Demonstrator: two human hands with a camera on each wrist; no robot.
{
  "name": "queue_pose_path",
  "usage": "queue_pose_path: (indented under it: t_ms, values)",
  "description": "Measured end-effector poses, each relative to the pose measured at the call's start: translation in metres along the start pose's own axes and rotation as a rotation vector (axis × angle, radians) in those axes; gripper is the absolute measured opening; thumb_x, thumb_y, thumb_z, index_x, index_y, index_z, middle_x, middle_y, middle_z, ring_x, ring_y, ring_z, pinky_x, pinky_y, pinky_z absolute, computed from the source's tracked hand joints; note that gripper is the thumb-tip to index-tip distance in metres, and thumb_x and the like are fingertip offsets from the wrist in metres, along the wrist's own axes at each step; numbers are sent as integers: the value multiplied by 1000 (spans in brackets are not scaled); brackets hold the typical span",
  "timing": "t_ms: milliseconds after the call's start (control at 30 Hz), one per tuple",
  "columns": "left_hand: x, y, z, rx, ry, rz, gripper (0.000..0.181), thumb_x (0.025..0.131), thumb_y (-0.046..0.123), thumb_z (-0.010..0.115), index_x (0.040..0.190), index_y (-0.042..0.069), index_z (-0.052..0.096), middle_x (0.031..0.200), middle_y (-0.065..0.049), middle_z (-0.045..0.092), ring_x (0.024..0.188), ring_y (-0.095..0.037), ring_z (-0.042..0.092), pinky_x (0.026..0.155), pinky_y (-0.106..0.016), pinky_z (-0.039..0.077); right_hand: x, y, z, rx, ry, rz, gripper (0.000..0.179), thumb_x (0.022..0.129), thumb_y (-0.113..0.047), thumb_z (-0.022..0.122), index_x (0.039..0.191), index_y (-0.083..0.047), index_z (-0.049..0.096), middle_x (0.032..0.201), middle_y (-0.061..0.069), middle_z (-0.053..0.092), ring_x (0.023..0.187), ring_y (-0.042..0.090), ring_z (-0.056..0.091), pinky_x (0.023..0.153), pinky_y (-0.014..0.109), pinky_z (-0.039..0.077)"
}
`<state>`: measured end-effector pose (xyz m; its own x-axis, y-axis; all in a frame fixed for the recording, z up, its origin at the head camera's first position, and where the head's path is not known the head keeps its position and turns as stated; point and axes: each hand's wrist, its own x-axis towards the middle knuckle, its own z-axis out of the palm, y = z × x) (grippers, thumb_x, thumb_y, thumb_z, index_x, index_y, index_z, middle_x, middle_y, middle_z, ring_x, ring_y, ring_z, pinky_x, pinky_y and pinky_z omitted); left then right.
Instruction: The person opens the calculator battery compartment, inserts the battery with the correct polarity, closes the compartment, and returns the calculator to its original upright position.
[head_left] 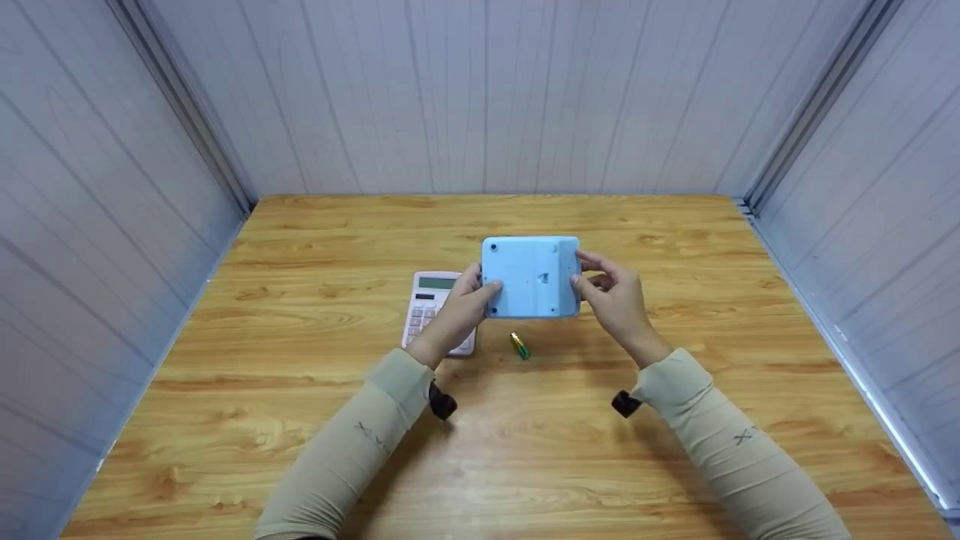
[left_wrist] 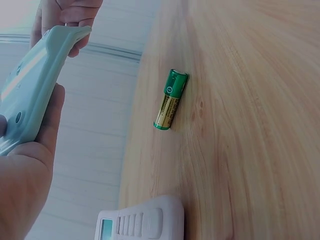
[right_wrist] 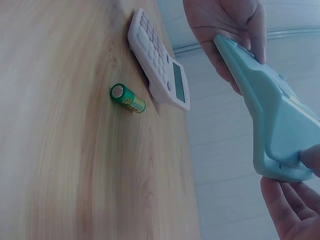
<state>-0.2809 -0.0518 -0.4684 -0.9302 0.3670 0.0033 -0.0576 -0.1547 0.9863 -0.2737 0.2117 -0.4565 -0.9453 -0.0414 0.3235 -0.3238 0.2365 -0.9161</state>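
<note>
A light-blue calculator (head_left: 521, 279) is held up above the table with its back facing me, showing small screws and a battery-cover latch. My left hand (head_left: 463, 304) grips its left end, thumb across the back and fingers underneath. At the opposite end, my right hand (head_left: 619, 304) pinches the thicker edge between thumb and fingers. The keys and display are turned away and hidden. Below it, a green and gold battery (head_left: 520, 345) lies on the table; the left wrist view shows this battery (left_wrist: 171, 100) on its side.
A pink calculator (head_left: 421, 319) lies face up on the wooden table (head_left: 315, 247), partly covered by my left hand and forearm. Pale panel walls (head_left: 480, 97) enclose the table at the back and both sides.
</note>
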Motion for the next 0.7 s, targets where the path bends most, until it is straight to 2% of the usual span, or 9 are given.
queue_pose_path:
  t_ms: [100,233,400,467,633,700]
  values:
    - [1,-1,1,10,9,-4,52,116,10,39,167,3,29,160,-22,51,144,-35,58,118,-52,53,-1,0,2,-31,-11,5,44,102,0,71,145,2,66,128,26,70,90,20,73,76,18,60]
    - [1,-2,2,38,20,6,50,116,8,38,165,0,31,158,-24,52,141,-34,59,119,-53,52,-3,-3,5,-84,-32,28,48,102,-7,73,149,0,62,132,24,69,104,31,73,85,22,60]
    - [1,-3,4,72,23,28,48,115,7,39,162,-1,33,158,-26,52,142,-36,58,120,-55,51,-4,-9,10,-142,-46,58,58,101,-14,77,153,0,56,144,22,63,118,38,70,98,43,62]
    - [1,-4,4,90,23,38,47,115,8,39,161,-1,33,159,-26,52,144,-37,57,120,-56,50,-6,-11,12,-161,-48,70,61,100,-17,78,154,1,54,147,23,62,118,39,70,96,49,63]
    - [1,-6,6,135,32,55,48,115,8,40,161,-1,32,162,-26,49,149,-39,52,123,-58,46,-7,-16,17,-194,-42,110,68,99,-25,81,155,-1,51,146,22,60,118,40,67,89,50,65]
    - [1,-7,8,151,29,58,49,115,8,40,162,-1,31,163,-25,48,151,-40,51,123,-58,46,-7,-18,19,-201,-37,126,70,98,-27,82,154,-1,50,147,22,59,119,40,66,90,52,66]
